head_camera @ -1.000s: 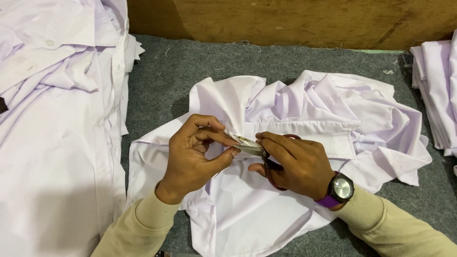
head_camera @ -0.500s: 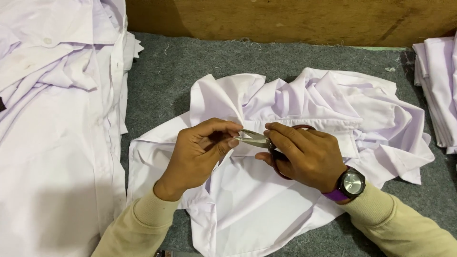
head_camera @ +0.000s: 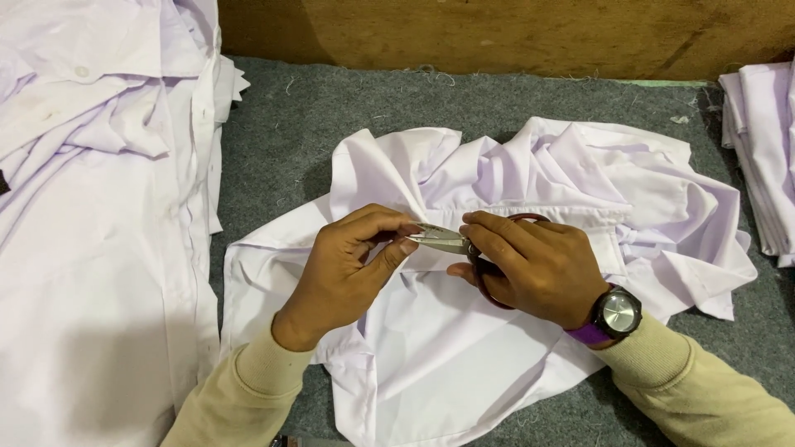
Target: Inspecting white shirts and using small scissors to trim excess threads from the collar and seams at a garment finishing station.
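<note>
Scissors [head_camera: 451,241] on white shirt [head_camera: 464,364], frame centre.
My right hand [head_camera: 530,269] grips the handles; left hand [head_camera: 352,265] fingers pinch fabric at the blades.

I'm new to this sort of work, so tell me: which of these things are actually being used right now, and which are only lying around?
In use:
- scissors, in the right hand
- white shirt, pinched by the left hand

Lying about:
- pile of white shirts at left
- folded white stack at right
- grey felt mat
</note>
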